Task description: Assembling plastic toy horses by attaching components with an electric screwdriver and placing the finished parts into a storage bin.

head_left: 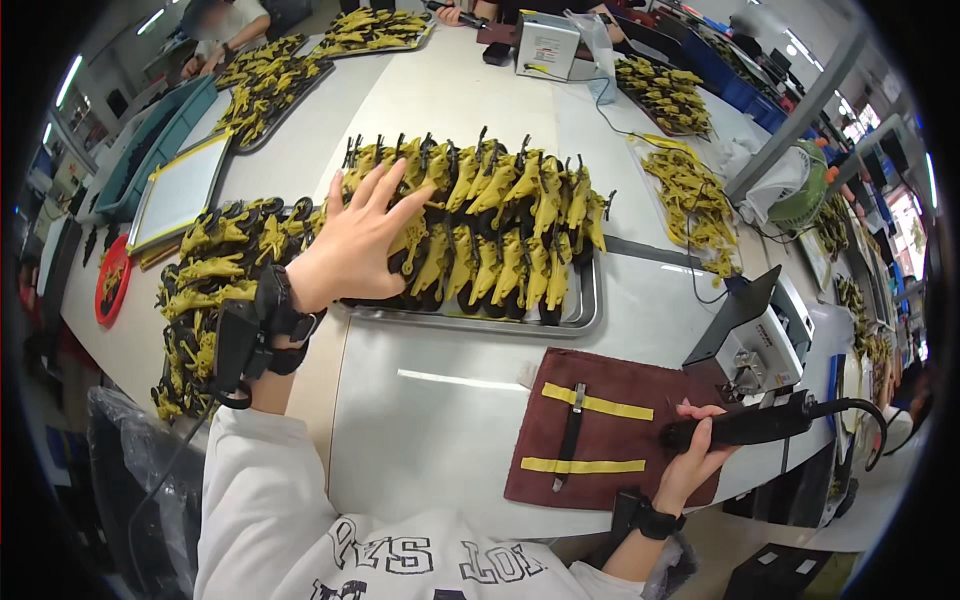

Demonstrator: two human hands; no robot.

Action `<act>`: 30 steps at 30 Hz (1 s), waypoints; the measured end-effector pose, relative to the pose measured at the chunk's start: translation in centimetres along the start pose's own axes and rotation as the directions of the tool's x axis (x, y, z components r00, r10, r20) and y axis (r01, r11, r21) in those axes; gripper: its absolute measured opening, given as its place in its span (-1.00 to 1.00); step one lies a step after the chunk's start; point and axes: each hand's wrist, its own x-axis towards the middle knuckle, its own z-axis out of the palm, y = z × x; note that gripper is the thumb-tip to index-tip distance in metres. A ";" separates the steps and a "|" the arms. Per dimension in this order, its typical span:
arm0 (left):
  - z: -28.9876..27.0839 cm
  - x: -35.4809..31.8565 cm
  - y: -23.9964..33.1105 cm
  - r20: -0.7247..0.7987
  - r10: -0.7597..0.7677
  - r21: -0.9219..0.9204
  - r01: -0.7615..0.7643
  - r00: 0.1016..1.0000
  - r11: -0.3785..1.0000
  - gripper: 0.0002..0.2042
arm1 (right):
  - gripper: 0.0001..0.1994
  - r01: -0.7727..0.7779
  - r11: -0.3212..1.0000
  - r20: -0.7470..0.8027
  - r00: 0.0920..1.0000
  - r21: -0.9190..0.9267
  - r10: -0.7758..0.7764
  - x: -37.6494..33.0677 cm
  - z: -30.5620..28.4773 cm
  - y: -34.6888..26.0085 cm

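My left hand (350,250) reaches over the left part of a metal tray (585,327), fingers spread wide. It is at the yellow and black pieces (495,270), which look like small toy motorcycles and stand in close rows; whether the fingertips touch one is unclear. Lower right, my right hand (692,462) is wrapped round a black corded electric screwdriver (755,425), held nearly level above a dark red cloth (530,475). Two yellow strips (590,466) and a thin black strap-like piece (571,440) lie on that cloth.
A screw feeder box (770,345) stands right of the cloth. More yellow pieces lie left (205,300), behind and at right (690,195). A framed white board (180,190), a red basket (113,280) and teal bins (155,140) are at left. A co-worker (225,35) sits at far left.
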 end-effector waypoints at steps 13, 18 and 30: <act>-1.3 0.8 0.2 -0.029 0.043 0.070 -0.041 0.999 0.997 -0.15 | -0.56 0.020 0.984 -0.045 0.999 0.178 -0.012 0.7 -0.8 2.2; -5.9 -3.6 6.3 -0.235 0.103 0.173 -0.063 0.966 0.983 -0.22 | -0.12 0.049 0.967 -0.124 0.992 0.252 -0.018 1.2 0.5 1.4; 5.4 -1.9 21.3 -0.140 0.500 -0.849 -0.364 0.855 0.384 -0.08 | -0.16 0.026 0.959 -0.163 0.986 0.283 0.022 0.9 -0.6 1.8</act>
